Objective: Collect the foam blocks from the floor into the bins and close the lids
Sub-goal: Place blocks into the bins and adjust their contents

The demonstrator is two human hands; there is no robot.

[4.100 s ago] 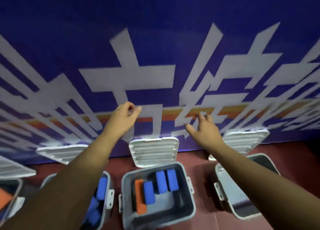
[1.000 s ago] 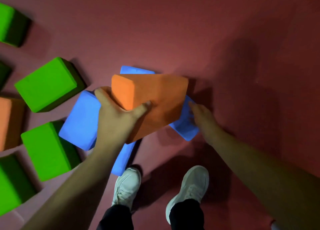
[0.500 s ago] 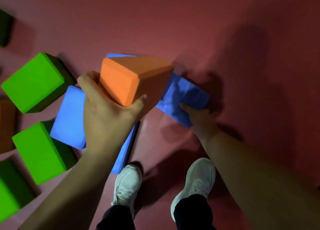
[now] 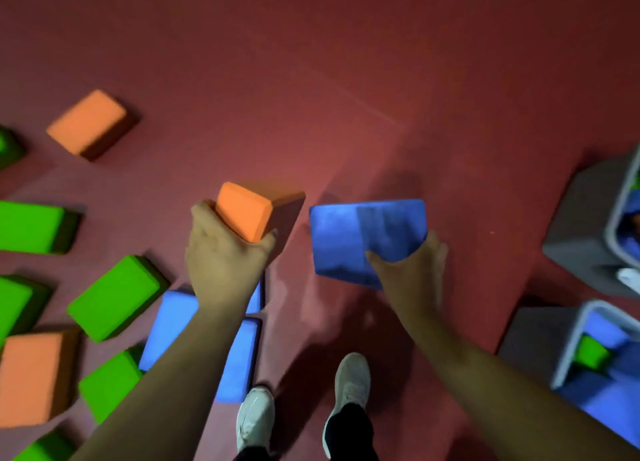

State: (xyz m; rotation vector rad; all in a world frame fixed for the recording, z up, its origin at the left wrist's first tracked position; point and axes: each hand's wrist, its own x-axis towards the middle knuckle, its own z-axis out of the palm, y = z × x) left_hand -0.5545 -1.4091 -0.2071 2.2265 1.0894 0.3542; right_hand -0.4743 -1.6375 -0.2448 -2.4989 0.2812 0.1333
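Since half a second ago the blue block (image 4: 363,235) has come off the floor (image 4: 346,96), and grey bins (image 4: 581,238) have swung into view. Left of the left hand (image 4: 225,256) a green block (image 4: 114,297) lies loose. That hand's fingers (image 4: 204,214) wrap one end of the orange block (image 4: 244,211), matte and round-cornered. The right hand (image 4: 412,273) pinches the blue block by its near corner only (a broad slab, flat face up), so it may pivot and drop. Right of those fingers the grey bins stand part filled; a crooked block could keep one from closing.
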